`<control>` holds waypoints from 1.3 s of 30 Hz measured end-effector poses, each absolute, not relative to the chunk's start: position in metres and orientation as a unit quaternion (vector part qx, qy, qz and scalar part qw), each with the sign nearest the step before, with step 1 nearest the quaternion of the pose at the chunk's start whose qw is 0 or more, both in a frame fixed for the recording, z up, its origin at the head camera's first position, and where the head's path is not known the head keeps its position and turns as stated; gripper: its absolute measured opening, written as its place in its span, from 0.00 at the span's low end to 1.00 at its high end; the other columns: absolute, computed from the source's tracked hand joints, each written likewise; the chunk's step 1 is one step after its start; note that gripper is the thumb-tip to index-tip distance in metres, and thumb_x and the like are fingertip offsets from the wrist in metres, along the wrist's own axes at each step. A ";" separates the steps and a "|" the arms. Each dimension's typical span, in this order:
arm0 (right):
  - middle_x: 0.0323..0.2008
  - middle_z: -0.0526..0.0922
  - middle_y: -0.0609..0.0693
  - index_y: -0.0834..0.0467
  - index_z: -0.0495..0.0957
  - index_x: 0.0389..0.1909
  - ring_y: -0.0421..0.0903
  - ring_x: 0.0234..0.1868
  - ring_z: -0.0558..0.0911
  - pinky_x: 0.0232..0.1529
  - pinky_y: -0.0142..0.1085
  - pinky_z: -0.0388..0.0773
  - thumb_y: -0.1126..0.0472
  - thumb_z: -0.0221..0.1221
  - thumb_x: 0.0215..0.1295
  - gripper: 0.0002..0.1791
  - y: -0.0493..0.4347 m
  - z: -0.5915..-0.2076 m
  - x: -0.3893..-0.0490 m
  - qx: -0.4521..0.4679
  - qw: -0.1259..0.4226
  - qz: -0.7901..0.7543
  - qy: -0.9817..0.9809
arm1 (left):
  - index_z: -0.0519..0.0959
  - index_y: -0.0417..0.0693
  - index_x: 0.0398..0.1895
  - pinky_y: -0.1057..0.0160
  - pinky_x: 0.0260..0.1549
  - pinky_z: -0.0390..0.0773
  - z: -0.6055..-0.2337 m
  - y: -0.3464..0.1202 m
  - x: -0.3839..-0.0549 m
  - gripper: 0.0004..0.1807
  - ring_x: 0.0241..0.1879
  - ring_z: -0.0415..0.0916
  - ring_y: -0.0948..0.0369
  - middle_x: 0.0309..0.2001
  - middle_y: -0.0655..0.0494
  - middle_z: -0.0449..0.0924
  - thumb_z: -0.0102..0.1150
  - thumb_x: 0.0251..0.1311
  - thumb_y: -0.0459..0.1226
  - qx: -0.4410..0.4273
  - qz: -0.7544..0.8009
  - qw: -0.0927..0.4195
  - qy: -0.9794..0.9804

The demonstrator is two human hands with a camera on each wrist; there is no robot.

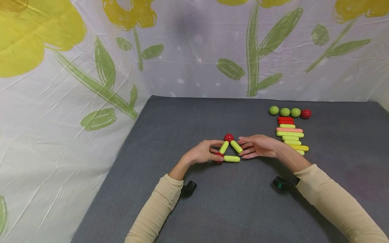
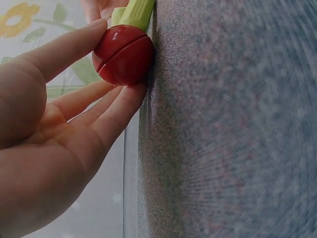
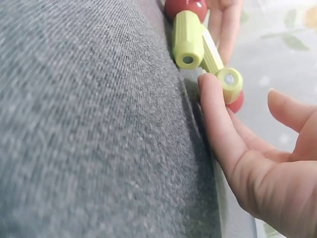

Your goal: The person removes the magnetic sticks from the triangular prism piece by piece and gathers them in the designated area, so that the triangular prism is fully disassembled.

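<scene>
Three yellow-green rods and two red balls form a triangle on the grey table, its lower right corner without a ball. My left hand (image 1: 200, 152) pinches the lower left red ball (image 2: 124, 55) between thumb and fingers. From that ball run the left rod (image 1: 224, 147) and the bottom rod (image 3: 188, 39), whose free end shows a grey disc. The top red ball (image 1: 229, 137) joins the left rod and the right rod (image 1: 236, 146). My right hand (image 1: 262, 145) lies beside the right rod, fingers extended and fingertips at its free end; thumb apart.
At the back right, three green balls (image 1: 285, 112) and a red ball (image 1: 306, 114) sit in a row. Below them lies a column of red, pink, yellow and yellow-green rods (image 1: 289, 134), partly behind my right forearm. A patterned cloth (image 1: 194, 67) hangs behind the table (image 1: 182, 114).
</scene>
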State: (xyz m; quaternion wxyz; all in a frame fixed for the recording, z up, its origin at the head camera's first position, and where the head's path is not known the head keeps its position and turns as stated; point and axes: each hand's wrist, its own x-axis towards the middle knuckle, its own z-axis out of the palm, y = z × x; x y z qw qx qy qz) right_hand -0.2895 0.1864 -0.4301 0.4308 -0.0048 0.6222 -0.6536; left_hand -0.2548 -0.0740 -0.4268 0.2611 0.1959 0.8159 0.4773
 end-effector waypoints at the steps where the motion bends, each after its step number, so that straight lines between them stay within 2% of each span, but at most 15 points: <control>1: 0.56 0.70 0.63 0.71 0.54 0.69 0.49 0.46 0.82 0.51 0.44 0.76 0.53 0.46 0.76 0.31 0.185 -0.431 -0.290 -0.008 0.429 -0.651 0.626 | 0.65 0.45 0.69 0.63 0.44 0.77 -0.427 -0.074 -0.255 0.35 0.55 0.74 0.56 0.62 0.46 0.68 0.67 0.57 0.33 0.196 0.478 0.261 0.815; 4: 0.49 0.77 0.59 0.71 0.59 0.66 0.48 0.44 0.83 0.50 0.43 0.77 0.54 0.48 0.75 0.29 0.182 -0.433 -0.291 -0.021 0.424 -0.643 0.638 | 0.66 0.45 0.68 0.63 0.44 0.77 -0.427 -0.074 -0.255 0.35 0.55 0.74 0.56 0.62 0.46 0.68 0.67 0.57 0.32 0.197 0.481 0.262 0.813; 7: 0.43 0.81 0.55 0.72 0.61 0.65 0.46 0.42 0.84 0.48 0.42 0.78 0.57 0.49 0.75 0.27 0.180 -0.434 -0.292 -0.040 0.418 -0.631 0.653 | 0.66 0.46 0.68 0.63 0.44 0.77 -0.427 -0.074 -0.255 0.35 0.55 0.74 0.56 0.62 0.46 0.69 0.66 0.57 0.32 0.199 0.481 0.262 0.813; 14: 0.45 0.77 0.56 0.70 0.61 0.66 0.46 0.40 0.83 0.43 0.38 0.80 0.55 0.54 0.71 0.30 0.175 -0.432 -0.290 -0.064 0.389 -0.577 0.715 | 0.65 0.46 0.69 0.63 0.46 0.77 -0.427 -0.074 -0.255 0.35 0.55 0.74 0.55 0.62 0.47 0.69 0.66 0.58 0.33 0.198 0.480 0.263 0.813; 18: 0.41 0.79 0.56 0.70 0.61 0.65 0.46 0.37 0.83 0.40 0.37 0.80 0.56 0.57 0.69 0.31 0.173 -0.431 -0.289 -0.061 0.380 -0.566 0.729 | 0.65 0.46 0.69 0.62 0.46 0.77 -0.427 -0.074 -0.255 0.35 0.55 0.74 0.55 0.63 0.47 0.68 0.66 0.58 0.33 0.196 0.480 0.265 0.813; 25: 0.36 0.81 0.54 0.70 0.61 0.66 0.45 0.36 0.83 0.38 0.35 0.80 0.59 0.58 0.68 0.31 0.174 -0.431 -0.290 -0.054 0.387 -0.572 0.721 | 0.65 0.48 0.69 0.63 0.45 0.77 -0.427 -0.074 -0.255 0.35 0.53 0.75 0.57 0.63 0.47 0.69 0.65 0.58 0.34 0.202 0.470 0.261 0.819; 39: 0.34 0.81 0.55 0.69 0.65 0.63 0.43 0.32 0.82 0.36 0.35 0.80 0.61 0.57 0.67 0.27 0.173 -0.430 -0.289 -0.069 0.390 -0.561 0.726 | 0.66 0.49 0.69 0.64 0.44 0.77 -0.429 -0.074 -0.256 0.33 0.53 0.75 0.58 0.63 0.49 0.69 0.65 0.59 0.35 0.198 0.454 0.253 0.831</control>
